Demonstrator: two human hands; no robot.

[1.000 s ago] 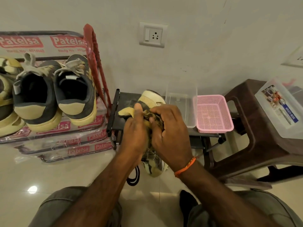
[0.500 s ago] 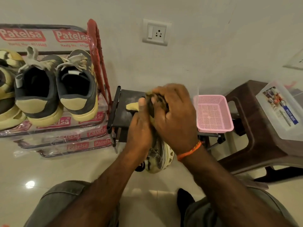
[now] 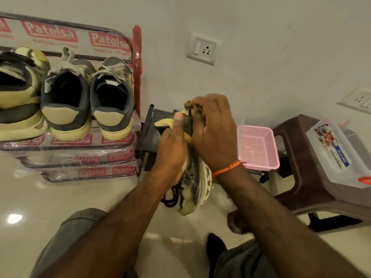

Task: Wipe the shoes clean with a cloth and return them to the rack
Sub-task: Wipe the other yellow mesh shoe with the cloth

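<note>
A cream and brown shoe (image 3: 197, 189) hangs in front of me, sole turned right, black laces dangling below. My left hand (image 3: 173, 145) grips its upper, thumb pointing up along the heel. My right hand (image 3: 215, 133) clutches a dark patterned cloth (image 3: 193, 108) against the shoe's far end. The shoe rack (image 3: 136, 77), wrapped in printed plastic, stands at the left with a grey and cream pair (image 3: 88, 101) and part of another shoe (image 3: 18, 93) on its top shelf.
A small black stand (image 3: 149, 135) sits behind the held shoe, with a pink mesh basket (image 3: 259, 147) on it. A brown plastic stool (image 3: 307, 173) at the right carries a clear lidded box (image 3: 337, 153). Glossy tile floor lies below; my knees are at the bottom.
My right hand has slid the cloth up along the shoe, from its middle toward the far end. The clear tub behind the shoe is now hidden by my hands.
</note>
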